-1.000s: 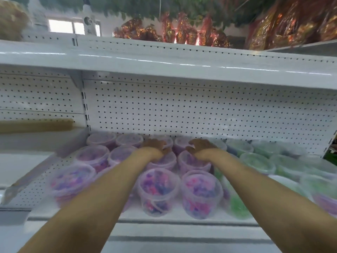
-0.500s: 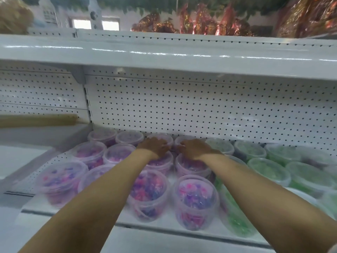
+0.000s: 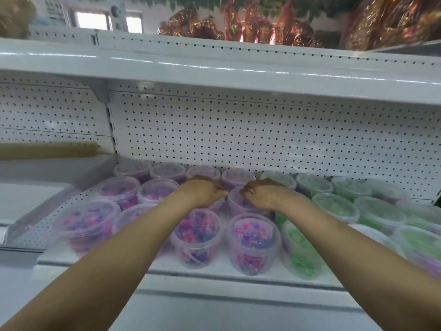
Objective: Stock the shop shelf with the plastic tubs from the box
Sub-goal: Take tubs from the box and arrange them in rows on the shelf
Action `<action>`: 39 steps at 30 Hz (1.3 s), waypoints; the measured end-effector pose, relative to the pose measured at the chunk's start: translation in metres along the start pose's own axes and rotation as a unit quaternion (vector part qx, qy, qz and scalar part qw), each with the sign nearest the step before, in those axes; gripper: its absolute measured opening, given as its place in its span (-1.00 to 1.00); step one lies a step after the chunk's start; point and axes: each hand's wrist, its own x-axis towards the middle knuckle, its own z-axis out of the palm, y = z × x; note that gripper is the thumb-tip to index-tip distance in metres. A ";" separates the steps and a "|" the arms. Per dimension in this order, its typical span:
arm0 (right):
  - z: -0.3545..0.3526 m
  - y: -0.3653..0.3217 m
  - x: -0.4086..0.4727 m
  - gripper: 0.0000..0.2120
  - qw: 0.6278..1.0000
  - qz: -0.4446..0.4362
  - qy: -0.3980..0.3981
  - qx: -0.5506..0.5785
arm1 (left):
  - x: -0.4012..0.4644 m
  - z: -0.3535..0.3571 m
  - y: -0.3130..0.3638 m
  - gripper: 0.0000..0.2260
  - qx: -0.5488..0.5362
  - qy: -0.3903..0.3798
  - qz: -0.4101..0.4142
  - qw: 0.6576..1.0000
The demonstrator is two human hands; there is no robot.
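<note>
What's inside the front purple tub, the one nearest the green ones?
Through the clear front purple tub, pink, purple and blue small pieces are visible. Their exact kind is unclear, and the tub's back is hidden.

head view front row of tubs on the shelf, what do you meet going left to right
pink-purple tub at the left end → pink-purple tub under the left forearm → pink-purple tub → pink-purple tub → green tub → blurred green tub at the right edge

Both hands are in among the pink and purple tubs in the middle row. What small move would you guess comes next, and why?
Probably nudging the clear plastic tub of pink and purple pieces straight into its row: the left hand and right hand flank its rim, and it sits between tidy rows on the white metal shelf.
</note>
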 end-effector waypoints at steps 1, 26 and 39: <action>0.002 -0.002 -0.004 -0.59 1.000 0.013 0.010 -0.007 | -0.003 0.003 0.000 -0.66 -0.007 0.001 -0.001 1.000; 0.024 -0.050 -0.125 -0.38 0.997 0.024 0.026 0.075 | -0.124 0.011 -0.016 -0.55 -0.092 0.007 0.063 0.994; 0.013 -0.048 -0.144 -0.51 0.998 -0.025 -0.020 0.063 | -0.142 0.004 -0.015 -0.37 0.004 -0.076 0.050 0.996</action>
